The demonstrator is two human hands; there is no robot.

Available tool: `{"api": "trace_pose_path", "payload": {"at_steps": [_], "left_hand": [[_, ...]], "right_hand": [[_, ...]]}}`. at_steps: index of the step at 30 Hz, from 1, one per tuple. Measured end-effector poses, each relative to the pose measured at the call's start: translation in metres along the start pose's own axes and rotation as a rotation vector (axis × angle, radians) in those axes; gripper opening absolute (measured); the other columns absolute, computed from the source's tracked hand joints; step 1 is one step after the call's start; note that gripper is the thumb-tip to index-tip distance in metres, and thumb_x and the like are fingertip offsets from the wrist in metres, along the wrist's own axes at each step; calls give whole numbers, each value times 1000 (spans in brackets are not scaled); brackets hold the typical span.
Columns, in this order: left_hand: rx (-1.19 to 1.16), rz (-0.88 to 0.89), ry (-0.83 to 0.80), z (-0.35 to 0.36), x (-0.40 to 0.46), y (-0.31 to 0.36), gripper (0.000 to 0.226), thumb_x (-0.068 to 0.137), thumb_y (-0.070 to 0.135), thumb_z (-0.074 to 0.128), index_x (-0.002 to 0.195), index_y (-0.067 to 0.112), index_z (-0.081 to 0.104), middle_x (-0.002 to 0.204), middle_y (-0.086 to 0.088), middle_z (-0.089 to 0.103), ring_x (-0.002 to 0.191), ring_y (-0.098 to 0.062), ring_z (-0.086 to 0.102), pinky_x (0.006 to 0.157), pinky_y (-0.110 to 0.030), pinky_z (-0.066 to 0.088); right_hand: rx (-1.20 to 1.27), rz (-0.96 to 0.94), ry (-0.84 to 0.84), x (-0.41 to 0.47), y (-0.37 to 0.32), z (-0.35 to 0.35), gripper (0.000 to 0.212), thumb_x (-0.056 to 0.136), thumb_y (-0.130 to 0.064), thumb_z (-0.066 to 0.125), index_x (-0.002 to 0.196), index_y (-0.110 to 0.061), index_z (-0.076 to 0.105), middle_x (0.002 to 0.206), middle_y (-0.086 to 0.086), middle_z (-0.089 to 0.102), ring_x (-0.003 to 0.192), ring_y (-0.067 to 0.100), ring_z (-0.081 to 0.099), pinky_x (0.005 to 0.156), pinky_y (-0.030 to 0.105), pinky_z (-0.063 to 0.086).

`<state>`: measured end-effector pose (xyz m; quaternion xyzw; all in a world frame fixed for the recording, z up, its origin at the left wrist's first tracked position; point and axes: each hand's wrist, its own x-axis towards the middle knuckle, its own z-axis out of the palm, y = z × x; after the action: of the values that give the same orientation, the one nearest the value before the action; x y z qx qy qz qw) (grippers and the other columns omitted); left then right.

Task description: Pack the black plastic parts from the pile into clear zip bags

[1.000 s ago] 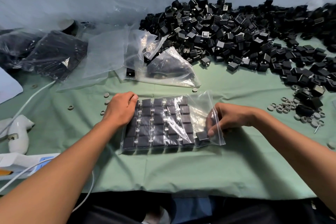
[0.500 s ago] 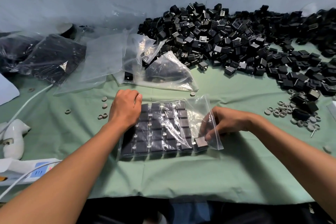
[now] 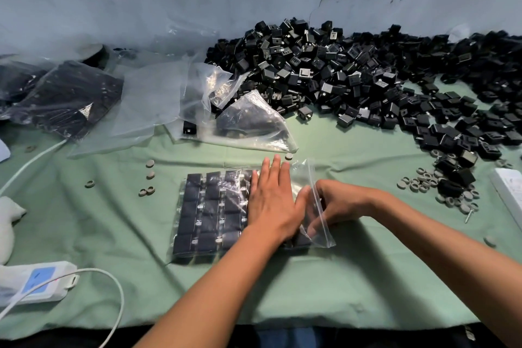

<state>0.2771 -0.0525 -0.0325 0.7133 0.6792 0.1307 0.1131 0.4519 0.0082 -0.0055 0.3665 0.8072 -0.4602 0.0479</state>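
Head view: pale blue-grey wall [image 3: 254,3], scuffed and cracked, backs a table [image 3: 353,277] covered in green cloth with shallow creases. Against the wall at upper right lies the pile of black plastic parts [image 3: 353,76], spreading down the right side; small grey rings [image 3: 423,182] lie scattered at its lower edge. Empty clear bags [image 3: 197,104] lie crumpled left of the pile, and filled bags of dark parts [image 3: 62,96] sit at far left. A white cable [image 3: 113,285] runs from a white device [image 3: 36,285] at lower left. At centre, near the front edge, the zip bag [image 3: 214,212] lies flat on the cloth, holding black parts in neat rows; its long axis runs left to right, with the open mouth and zip strip [image 3: 320,206] pointing right. The left hand [image 3: 271,206] lies flat on the right half of the bag, fingers straight and together, pointing toward the wall, pressing the parts down. The right hand [image 3: 336,203] sits at the bag's mouth with fingers curled and reaching under the clear film; whether it holds a part or pinches the film cannot be told, as the film and motion blur obscure the fingertips. Both forearms enter from the bottom edge.
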Motion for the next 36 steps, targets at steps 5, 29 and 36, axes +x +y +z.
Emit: {"api": "trace_pose_path", "payload": {"at_steps": [5,29,36], "left_hand": [[86,-17,-17,13,-6,-1,80,101,64,2,162,14,-10,168,-3,-20,154,-19,-24,126,-41,-12],[152,0,-11,14,-6,2,82,98,61,3,163,10,8,171,-8,-8,157,-24,-12,127,-46,-2],[134,-5,-3,14,-6,3,87,94,63,-2,163,11,10,171,-8,-5,157,-24,-10,128,-46,-1]], "right_hand": [[-131,23,22,-2,-7,0,33,66,-41,95,72,-21,70,69,-9,69,67,10,65,67,29,53],[-428,324,792,52,87,-105,8,90,-17,76,96,-13,75,123,13,51,110,35,53,93,38,46],[-36,29,734,-1,42,-42,29,91,-25,78,118,-28,68,97,-7,69,74,12,65,73,28,54]]}}
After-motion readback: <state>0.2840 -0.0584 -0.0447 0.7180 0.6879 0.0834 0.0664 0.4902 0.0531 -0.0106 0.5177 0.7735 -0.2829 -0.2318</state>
